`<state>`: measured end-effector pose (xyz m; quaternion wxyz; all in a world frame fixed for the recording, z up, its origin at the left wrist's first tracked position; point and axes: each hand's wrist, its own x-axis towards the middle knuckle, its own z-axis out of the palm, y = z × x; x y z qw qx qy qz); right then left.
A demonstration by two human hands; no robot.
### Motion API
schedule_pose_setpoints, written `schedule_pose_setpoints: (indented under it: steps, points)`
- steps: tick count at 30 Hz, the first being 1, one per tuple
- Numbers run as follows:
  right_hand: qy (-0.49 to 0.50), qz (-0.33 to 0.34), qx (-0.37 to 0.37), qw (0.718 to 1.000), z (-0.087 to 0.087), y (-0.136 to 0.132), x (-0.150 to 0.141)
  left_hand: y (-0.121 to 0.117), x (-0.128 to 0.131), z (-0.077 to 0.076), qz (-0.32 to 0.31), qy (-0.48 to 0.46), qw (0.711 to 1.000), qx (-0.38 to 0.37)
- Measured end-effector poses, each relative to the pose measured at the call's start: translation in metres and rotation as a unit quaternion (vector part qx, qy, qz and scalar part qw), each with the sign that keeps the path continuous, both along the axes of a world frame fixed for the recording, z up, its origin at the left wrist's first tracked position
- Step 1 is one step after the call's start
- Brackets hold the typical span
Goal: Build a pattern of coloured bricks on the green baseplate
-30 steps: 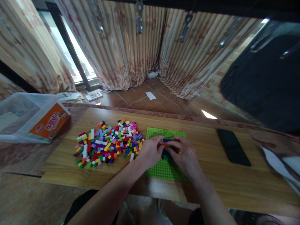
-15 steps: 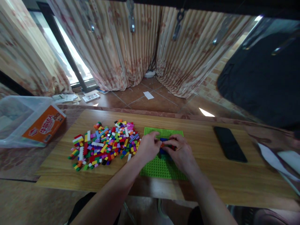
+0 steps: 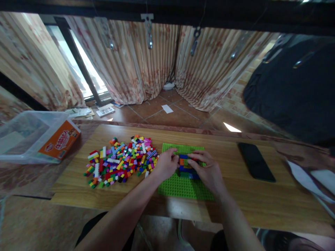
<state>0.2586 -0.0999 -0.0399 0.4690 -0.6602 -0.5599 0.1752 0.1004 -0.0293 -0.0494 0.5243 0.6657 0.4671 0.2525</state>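
A small structure of toy building bricks [image 3: 185, 167], mostly blue with some orange, yellow and red, stands on a green studded baseplate [image 3: 172, 188]. My left hand [image 3: 169, 164] is at its left side with fingers curled in; whether a small brick is between the fingertips is hidden. My right hand [image 3: 208, 166] reaches over the structure from the right, thumb and fingers closed on it and covering its right part. Left of the baseplate lies a wide heap of loose multicoloured bricks [image 3: 123, 162].
The wooden table [image 3: 225, 205] carries a black phone [image 3: 255, 161] on the right. White paper [image 3: 310, 179] lies at the far right. A clear plastic bin [image 3: 26, 136] with an orange label stands at the left. Patterned curtains [image 3: 136, 66] hang beyond.
The view has tilted slightly upward. My hands have parted a little, the left moving off the bricks' middle, so more of the blue and orange structure shows between them.
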Motion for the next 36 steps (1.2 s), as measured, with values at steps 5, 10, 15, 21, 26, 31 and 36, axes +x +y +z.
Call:
schedule_pose_setpoints:
  steps: [5,10,15,21,26,31,36]
  points:
    - [0.079,-0.130,-0.011,0.988,-0.001,0.003,0.018,-0.001,0.001,0.012,-0.006,0.058,0.998,0.031]
    - [0.043,-0.136,-0.082,0.986,-0.004,0.004,0.023,-0.002,0.005,0.019,-0.007,0.136,0.986,0.091]
    - [-0.017,-0.096,-0.105,0.990,-0.004,0.002,0.018,0.000,0.009,0.024,0.000,0.153,0.985,0.075]
    - [-0.091,-0.068,-0.093,0.989,-0.005,0.001,0.012,0.000,0.012,0.026,0.016,0.155,0.986,0.062]
    - [-0.097,-0.070,-0.095,0.988,-0.007,0.003,0.014,-0.002,0.011,0.023,0.016,0.148,0.986,0.075]
    - [-0.095,-0.074,-0.103,0.987,-0.008,0.004,0.017,-0.005,0.010,0.021,-0.003,0.171,0.980,0.106]
    - [-0.091,-0.135,-0.108,0.981,-0.003,0.007,0.020,-0.014,0.008,0.024,-0.003,0.189,0.974,0.125]
